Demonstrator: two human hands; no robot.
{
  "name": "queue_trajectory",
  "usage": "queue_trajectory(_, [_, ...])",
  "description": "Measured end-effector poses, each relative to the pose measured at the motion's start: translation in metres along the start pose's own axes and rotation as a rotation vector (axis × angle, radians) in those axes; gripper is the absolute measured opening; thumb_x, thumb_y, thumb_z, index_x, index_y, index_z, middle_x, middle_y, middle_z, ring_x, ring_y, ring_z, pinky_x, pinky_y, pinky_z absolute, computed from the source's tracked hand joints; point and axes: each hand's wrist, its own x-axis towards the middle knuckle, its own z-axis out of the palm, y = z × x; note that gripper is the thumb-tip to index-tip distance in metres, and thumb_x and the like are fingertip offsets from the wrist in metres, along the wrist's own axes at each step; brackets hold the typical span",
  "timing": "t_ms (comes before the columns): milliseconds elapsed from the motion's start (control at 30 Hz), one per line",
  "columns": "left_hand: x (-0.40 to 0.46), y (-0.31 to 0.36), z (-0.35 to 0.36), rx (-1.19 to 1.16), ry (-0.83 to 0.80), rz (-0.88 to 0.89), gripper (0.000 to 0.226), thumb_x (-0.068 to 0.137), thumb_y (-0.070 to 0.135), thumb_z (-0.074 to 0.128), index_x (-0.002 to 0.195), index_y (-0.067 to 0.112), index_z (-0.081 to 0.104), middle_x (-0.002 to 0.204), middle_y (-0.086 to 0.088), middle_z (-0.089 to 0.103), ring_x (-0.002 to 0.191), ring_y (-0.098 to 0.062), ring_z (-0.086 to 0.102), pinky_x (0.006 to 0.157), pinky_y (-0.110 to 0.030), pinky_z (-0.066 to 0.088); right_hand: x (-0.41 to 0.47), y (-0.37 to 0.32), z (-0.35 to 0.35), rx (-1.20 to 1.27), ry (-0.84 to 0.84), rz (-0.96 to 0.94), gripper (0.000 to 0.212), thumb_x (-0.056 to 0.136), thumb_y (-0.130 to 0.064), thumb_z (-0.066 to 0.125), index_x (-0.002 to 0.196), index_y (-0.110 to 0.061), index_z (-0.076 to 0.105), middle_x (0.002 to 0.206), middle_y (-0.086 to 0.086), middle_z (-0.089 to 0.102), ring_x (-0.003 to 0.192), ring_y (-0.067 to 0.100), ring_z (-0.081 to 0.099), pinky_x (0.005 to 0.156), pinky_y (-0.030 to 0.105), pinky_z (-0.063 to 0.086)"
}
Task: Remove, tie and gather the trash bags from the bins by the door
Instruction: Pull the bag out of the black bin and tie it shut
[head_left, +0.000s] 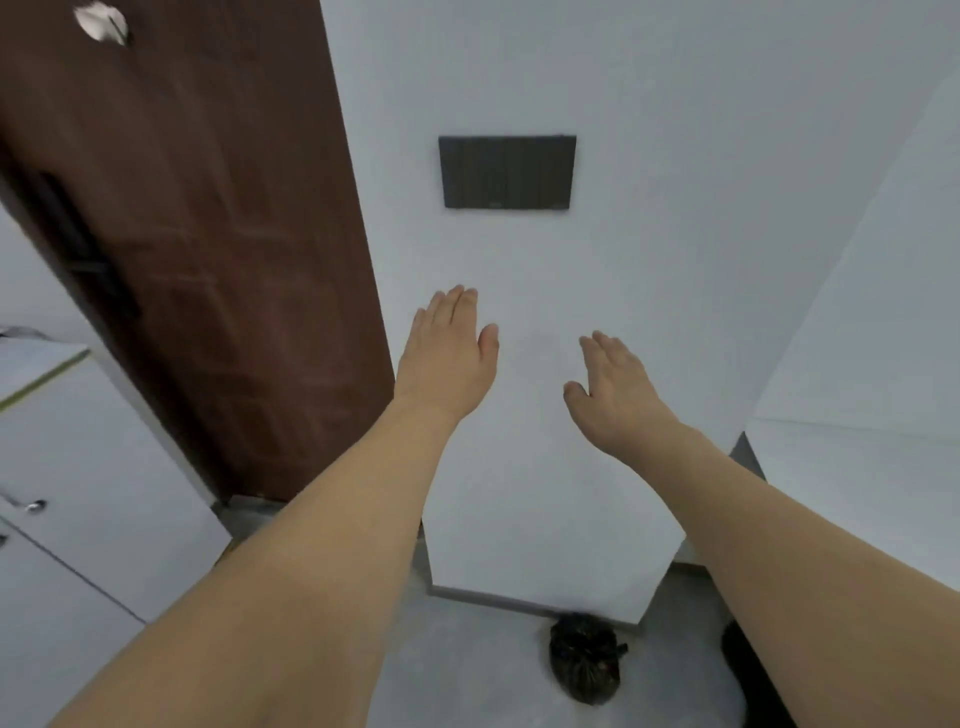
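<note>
A tied black trash bag (586, 659) lies on the grey floor at the foot of a white wall section, low in the head view. A second dark shape (740, 670), maybe another bag or a bin, shows at the lower right, mostly hidden behind my right forearm. My left hand (449, 353) and my right hand (615, 387) are both stretched forward in the air in front of the wall, fingers straight, holding nothing. Both hands are well above the bag.
A brown wooden door (208, 234) with a metal handle (101, 23) stands at the left. A dark panel (506, 171) is mounted on the white wall ahead. White cabinets (78, 493) flank the left side, and a white surface (857, 467) the right.
</note>
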Motion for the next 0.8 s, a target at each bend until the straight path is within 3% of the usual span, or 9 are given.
queue_trajectory(267, [-0.044, -0.027, -0.089, 0.158, -0.051, -0.050, 0.054, 0.103, 0.036, 0.033, 0.151, 0.012, 0.028, 0.158, -0.005, 0.028, 0.147, -0.021, 0.020, 0.122, -0.039, 0.012, -0.028, -0.069, -0.015, 0.008, -0.088, -0.120, 0.060, 0.101, -0.026, 0.033, 0.153, -0.005, 0.012, 0.162, 0.012, 0.007, 0.149, 0.024, 0.003, 0.121, 0.037, 0.004])
queue_trajectory(500, [-0.125, -0.092, -0.154, 0.241, -0.014, -0.364, 0.055, 0.102, 0.038, 0.035, 0.151, 0.015, 0.028, 0.158, -0.004, 0.029, 0.147, -0.022, 0.023, 0.121, -0.039, 0.014, -0.046, -0.164, 0.019, 0.082, -0.178, -0.369, 0.057, 0.101, -0.028, 0.036, 0.151, -0.006, 0.021, 0.160, 0.012, 0.019, 0.147, 0.026, 0.016, 0.120, 0.036, 0.013])
queue_trajectory(800, [-0.312, -0.191, -0.272, 0.343, 0.086, -0.710, 0.053, 0.102, 0.032, 0.034, 0.149, 0.007, 0.031, 0.156, -0.011, 0.032, 0.143, -0.026, 0.026, 0.118, -0.041, 0.020, -0.147, -0.333, 0.083, 0.153, -0.394, -0.683, 0.057, 0.100, -0.028, 0.038, 0.151, -0.006, 0.023, 0.160, 0.012, 0.019, 0.147, 0.026, 0.015, 0.120, 0.037, 0.013])
